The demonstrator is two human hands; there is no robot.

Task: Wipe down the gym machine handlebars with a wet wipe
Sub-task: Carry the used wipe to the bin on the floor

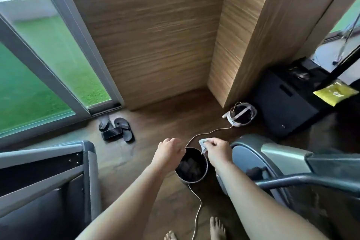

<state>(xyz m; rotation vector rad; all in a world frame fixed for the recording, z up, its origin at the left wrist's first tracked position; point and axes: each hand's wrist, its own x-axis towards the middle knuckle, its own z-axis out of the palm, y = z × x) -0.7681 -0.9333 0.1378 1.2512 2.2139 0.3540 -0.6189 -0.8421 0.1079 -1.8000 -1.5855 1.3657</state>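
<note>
My right hand (217, 150) is shut on a crumpled pale wet wipe (203, 144), held above the rim of a small round dark bin (191, 178) on the floor. Dark crumpled bits lie inside the bin. My left hand (170, 149) hovers over the bin's left rim, fingers loosely curled, holding nothing that I can see. A grey gym machine (276, 154) with a curved housing stands at the right, and one of its grey bars (303, 180) crosses just right of my right forearm.
Another grey-and-black machine frame (58, 161) fills the lower left. A white cable (196, 208) runs across the wooden floor to a white headset (240, 115). Dark sandals (116, 129) lie by the sliding glass door. A black box (282, 107), a yellow packet (335, 92), my bare feet (216, 228).
</note>
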